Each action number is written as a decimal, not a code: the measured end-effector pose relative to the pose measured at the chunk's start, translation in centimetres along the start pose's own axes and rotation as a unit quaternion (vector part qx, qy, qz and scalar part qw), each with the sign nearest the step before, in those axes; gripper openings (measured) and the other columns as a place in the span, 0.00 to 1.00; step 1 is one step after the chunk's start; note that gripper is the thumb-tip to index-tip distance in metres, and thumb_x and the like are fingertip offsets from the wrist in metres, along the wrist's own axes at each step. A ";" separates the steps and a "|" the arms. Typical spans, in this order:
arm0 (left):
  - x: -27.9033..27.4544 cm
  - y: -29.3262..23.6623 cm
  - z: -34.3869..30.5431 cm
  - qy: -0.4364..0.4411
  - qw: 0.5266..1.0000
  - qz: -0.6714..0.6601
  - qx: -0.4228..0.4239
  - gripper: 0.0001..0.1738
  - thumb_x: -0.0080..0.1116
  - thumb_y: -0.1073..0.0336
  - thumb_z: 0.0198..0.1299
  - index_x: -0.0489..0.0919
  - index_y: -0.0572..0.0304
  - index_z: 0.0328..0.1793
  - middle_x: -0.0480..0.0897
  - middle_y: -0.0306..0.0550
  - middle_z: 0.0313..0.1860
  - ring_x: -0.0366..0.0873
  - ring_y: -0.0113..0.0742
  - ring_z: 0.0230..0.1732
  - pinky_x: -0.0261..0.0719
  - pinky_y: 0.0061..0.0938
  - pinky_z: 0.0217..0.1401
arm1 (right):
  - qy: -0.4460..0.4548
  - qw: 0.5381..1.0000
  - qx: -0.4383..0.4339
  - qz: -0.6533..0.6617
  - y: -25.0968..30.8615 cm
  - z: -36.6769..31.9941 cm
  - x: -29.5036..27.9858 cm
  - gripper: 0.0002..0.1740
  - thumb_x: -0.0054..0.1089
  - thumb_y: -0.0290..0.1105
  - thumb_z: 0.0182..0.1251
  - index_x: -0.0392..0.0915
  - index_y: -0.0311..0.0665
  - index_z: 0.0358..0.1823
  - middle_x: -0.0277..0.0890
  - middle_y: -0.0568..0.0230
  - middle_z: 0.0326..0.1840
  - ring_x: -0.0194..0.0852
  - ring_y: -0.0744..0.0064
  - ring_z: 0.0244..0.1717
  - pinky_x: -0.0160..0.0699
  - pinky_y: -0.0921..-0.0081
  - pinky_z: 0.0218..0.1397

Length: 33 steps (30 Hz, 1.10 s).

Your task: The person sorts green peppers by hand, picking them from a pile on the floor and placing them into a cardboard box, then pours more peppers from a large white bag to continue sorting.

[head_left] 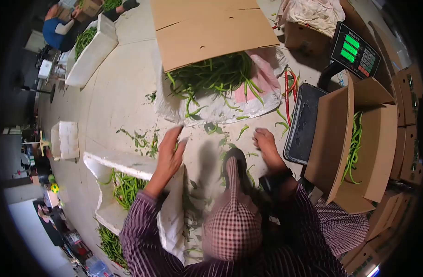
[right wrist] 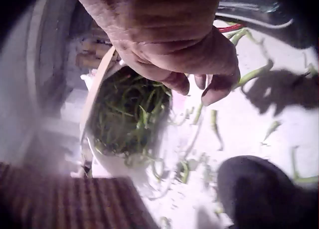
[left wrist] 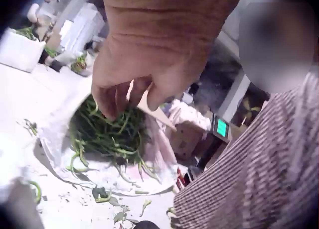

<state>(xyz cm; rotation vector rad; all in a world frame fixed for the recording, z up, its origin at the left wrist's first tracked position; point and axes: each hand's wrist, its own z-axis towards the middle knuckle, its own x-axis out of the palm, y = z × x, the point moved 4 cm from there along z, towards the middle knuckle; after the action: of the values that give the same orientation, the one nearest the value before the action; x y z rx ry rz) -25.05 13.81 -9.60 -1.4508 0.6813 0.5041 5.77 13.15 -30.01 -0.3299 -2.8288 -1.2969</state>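
My left hand (head_left: 169, 154) is over the floor between a white foam box and a pile of green chili peppers (head_left: 216, 76). Its fingers bend loosely in the left wrist view, with nothing visible in them. My right hand (head_left: 267, 144) hovers over the floor left of the scale, fingers relaxed; the right wrist view shows loose fingertips above a few scattered peppers (right wrist: 215, 127). The pile lies on a white and pink sack (head_left: 174, 108), partly hidden under a cardboard sheet (head_left: 211, 27). The foam box (head_left: 172, 217) beside my left arm holds more green peppers (head_left: 128, 189).
At the right stand a black scale (head_left: 303, 124) with a lit green display (head_left: 350, 48) and an open carton (head_left: 329, 138) containing peppers. Red chilies (head_left: 287, 104) lie beside the scale. Leaves (head_left: 142, 141) litter the floor. Another person (head_left: 54, 32) sits at far left by a foam box (head_left: 94, 53).
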 end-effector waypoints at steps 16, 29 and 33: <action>8.3 12.0 28.2 -0.151 0.851 0.480 0.153 0.20 0.52 0.56 0.61 0.79 0.55 0.56 0.83 0.51 0.48 0.82 0.49 0.44 0.77 0.47 0.48 | -0.014 0.989 -0.142 -0.036 10.9 18.1 3.4 0.36 0.58 0.32 0.64 0.54 0.29 0.71 0.59 0.42 0.71 0.64 0.59 0.67 0.64 0.73 0.65; -0.7 9.0 17.7 -0.323 0.874 0.353 0.085 0.22 0.69 0.68 0.47 0.77 0.63 0.50 0.76 0.56 0.45 0.73 0.54 0.48 0.71 0.41 0.51 | -0.224 0.697 -0.507 -0.455 22.0 9.9 4.2 0.31 0.69 0.26 0.47 0.66 0.28 0.53 0.67 0.44 0.49 0.65 0.45 0.51 0.64 0.56 0.56; -0.5 17.4 20.5 -0.207 0.955 0.168 -0.126 0.13 0.58 0.68 0.57 0.75 0.64 0.48 0.78 0.60 0.24 0.76 0.53 0.24 0.72 0.41 0.29 | -0.229 0.699 -0.457 -0.499 22.1 12.7 2.3 0.27 0.68 0.31 0.52 0.68 0.29 0.52 0.73 0.38 0.44 0.71 0.39 0.49 0.68 0.51 0.54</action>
<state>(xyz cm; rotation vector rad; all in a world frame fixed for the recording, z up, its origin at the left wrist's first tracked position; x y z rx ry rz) -35.00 35.45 -22.03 -1.4056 0.5382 1.1611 8.82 37.09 -21.57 1.2889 -2.2888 -3.1394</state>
